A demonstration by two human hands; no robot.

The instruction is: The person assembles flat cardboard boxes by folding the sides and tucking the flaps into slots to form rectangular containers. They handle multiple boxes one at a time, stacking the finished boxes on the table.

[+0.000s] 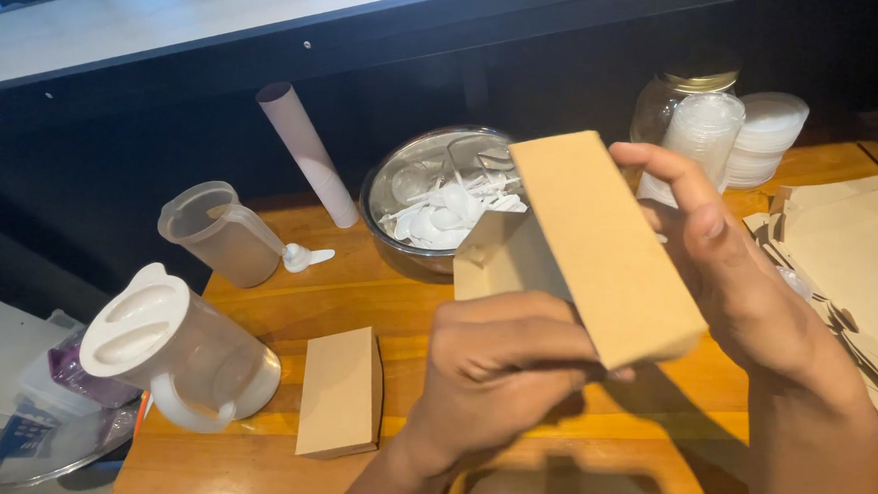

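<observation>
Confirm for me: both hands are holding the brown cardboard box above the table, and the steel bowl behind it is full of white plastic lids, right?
Not quite. The head view shows the steel bowl holding white plastic spoons, not lids. The rest stands: the left hand and right hand both hold the brown cardboard box above the table.

Head camera looks steeply down, close over the wooden table [248,458].

Warm indoor light from above, soft shadows on wood, slight motion blur.
</observation>
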